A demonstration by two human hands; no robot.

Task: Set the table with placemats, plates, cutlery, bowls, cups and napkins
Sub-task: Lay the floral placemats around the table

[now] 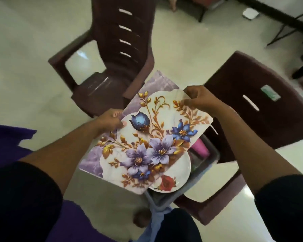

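Note:
I hold floral placemats (154, 137) with purple and blue flowers and gold leaves in front of me, above a grey bin (206, 165). My left hand (110, 120) pinches the left edge of the stack. My right hand (199, 98) pinches the top right corner of the uppermost mat. A second, purple marbled mat (93, 159) shows beneath the top one. Under the mats, a white plate with a red rose (175, 179) sits in the bin beside a pink cup (200, 147).
The grey bin rests on a brown plastic chair (262, 109) at the right. Another brown chair (115, 55) stands ahead on the pale tiled floor. A purple cloth-covered surface (5, 145) is at the left. Dark table legs (287, 23) stand at the far right.

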